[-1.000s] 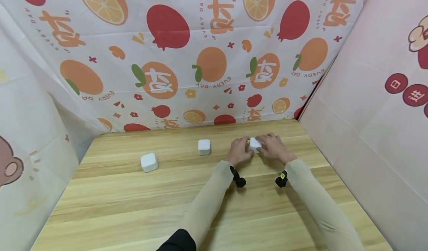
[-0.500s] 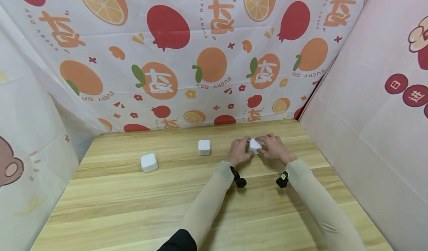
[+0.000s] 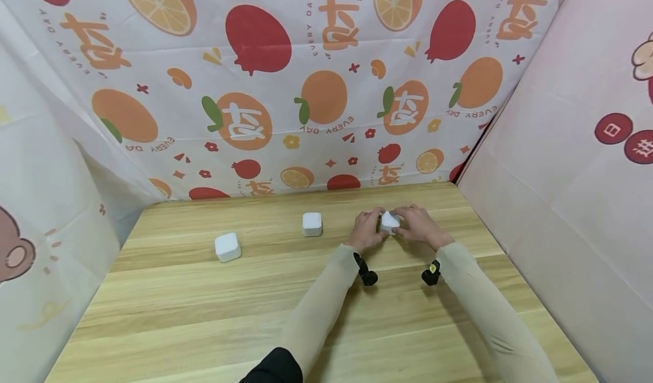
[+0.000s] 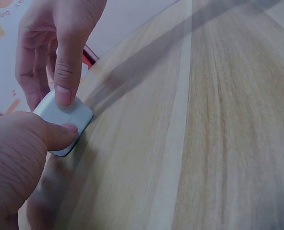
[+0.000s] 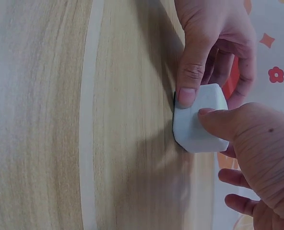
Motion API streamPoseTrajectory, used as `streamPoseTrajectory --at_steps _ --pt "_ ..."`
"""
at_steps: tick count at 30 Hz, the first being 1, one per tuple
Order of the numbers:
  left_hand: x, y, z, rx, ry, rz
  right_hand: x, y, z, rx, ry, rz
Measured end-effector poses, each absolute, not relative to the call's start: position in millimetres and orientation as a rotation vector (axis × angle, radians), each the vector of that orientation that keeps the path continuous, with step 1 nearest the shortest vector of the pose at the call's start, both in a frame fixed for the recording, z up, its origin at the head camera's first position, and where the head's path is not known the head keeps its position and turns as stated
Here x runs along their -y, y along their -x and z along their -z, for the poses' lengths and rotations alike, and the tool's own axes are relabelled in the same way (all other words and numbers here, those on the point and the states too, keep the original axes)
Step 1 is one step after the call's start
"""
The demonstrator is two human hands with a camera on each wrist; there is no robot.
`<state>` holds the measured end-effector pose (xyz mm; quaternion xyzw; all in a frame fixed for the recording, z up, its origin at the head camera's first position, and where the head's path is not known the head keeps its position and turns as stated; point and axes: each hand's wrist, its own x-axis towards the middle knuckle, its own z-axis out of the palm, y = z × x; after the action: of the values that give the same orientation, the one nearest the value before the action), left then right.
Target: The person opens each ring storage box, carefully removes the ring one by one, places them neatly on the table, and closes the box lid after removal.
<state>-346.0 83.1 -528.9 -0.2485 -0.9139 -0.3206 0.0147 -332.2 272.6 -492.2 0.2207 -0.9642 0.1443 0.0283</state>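
Note:
A small white block (image 3: 390, 221) with rounded corners stands at the right of the wooden table, between both hands. From its left side my left hand (image 3: 365, 231) grips it, thumb on the near face. My right hand (image 3: 419, 224) holds the same block from the right, its thumb also on the near face. Up close in the left wrist view, the block (image 4: 82, 114) has its lower edge right at the tabletop. Seen from the right wrist, both thumbs press the front of the block (image 5: 199, 139), and the other fingers are partly hidden behind it.
Two similar white blocks stand apart to the left, one near the table's middle (image 3: 312, 224) and another farther left (image 3: 228, 247). A fruit-print cloth (image 3: 285, 99) hangs along the back edge. Pale cloth (image 3: 561, 190) borders the right side. Each wrist carries a black camera.

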Motion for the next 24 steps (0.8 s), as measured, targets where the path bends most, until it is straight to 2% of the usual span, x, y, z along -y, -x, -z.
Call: streamPoseTrajectory --at_steps 24 --pt "-85.3 352.0 529.9 2.889 0.803 1.080 -270.2 333.3 492.9 3.033 -0.638 -0.651"
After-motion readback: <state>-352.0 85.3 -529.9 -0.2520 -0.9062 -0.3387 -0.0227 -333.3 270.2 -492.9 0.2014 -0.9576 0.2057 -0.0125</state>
